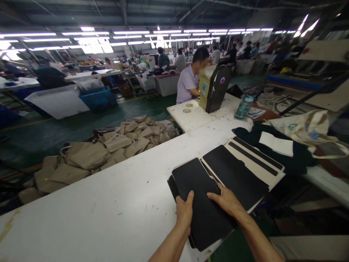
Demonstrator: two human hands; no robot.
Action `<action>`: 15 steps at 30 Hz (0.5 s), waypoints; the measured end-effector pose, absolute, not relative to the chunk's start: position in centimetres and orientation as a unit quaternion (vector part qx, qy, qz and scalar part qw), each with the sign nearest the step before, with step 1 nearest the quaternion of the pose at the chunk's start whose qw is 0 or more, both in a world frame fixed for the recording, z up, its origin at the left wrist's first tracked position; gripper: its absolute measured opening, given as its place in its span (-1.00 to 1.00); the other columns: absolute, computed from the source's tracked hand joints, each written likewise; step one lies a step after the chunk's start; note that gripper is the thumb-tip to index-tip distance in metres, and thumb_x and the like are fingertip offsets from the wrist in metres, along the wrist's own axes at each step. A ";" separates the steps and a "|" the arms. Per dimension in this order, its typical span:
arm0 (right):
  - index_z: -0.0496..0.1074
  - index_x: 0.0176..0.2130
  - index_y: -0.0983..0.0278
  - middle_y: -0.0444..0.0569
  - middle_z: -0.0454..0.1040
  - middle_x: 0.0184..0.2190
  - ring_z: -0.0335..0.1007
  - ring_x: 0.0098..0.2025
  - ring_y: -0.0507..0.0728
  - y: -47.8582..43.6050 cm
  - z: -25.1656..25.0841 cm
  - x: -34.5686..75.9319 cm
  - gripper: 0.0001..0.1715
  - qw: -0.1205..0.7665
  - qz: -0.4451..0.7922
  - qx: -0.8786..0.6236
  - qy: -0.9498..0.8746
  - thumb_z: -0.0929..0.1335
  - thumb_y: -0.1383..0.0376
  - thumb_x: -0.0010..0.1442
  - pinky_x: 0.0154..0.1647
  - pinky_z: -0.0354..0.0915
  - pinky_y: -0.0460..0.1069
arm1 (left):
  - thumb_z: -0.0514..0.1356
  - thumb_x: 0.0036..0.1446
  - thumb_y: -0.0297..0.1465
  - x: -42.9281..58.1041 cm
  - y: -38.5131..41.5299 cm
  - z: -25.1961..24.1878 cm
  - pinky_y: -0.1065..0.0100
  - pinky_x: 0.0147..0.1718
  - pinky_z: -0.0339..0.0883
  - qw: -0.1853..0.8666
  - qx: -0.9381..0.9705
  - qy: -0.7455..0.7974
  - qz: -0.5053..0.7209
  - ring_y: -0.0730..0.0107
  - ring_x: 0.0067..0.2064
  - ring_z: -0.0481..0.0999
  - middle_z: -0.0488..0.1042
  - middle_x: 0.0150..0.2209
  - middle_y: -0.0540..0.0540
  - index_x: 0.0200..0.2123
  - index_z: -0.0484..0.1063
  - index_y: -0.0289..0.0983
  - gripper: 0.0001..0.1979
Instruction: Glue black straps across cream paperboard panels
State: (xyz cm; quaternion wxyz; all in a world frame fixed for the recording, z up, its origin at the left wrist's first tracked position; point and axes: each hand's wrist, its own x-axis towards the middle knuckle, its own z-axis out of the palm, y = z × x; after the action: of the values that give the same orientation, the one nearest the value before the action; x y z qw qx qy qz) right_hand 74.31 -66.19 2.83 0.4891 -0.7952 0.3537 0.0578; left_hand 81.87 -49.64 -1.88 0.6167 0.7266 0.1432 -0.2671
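Observation:
A stack of flat black panels [200,203] with notched edges lies at the near right end of the white table. My left hand [184,211] grips the stack's left edge, thumb on top and the other fingers hidden at the side. On the opposite edge, my right hand [225,200] holds the same stack, its thumb lying over the top panel. Just right of it is a second pile of black panels [236,174]. Beyond that, cream panels with black strips [255,158] stick out from under the pile.
Beige bags [89,156] are heaped beyond the table [109,211]. A co-worker [188,83] sits behind a machine [214,89] at the adjoining table. A water bottle [244,106], dark cloth [300,160] and a canvas tote bag [305,125] lie at the right.

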 end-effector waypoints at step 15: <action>0.25 0.25 0.40 0.20 0.24 0.28 0.04 0.34 0.32 -61.3 -0.3 72.2 -0.36 0.115 -0.178 -0.951 0.227 0.22 0.09 0.33 0.29 0.09 0.21 | -0.02 0.25 -0.13 78.9 -49.2 -2.3 0.19 0.31 0.02 0.520 0.823 0.084 -0.212 0.13 0.36 0.07 -0.04 0.35 -0.38 0.32 -0.13 -0.40 -0.29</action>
State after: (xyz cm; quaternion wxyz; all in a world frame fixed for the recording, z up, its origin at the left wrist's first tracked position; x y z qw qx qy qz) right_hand 72.20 -61.35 -0.26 0.1149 -0.9505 0.2268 -0.1784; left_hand 78.90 -49.23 -2.30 0.5201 0.8230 0.0841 -0.2123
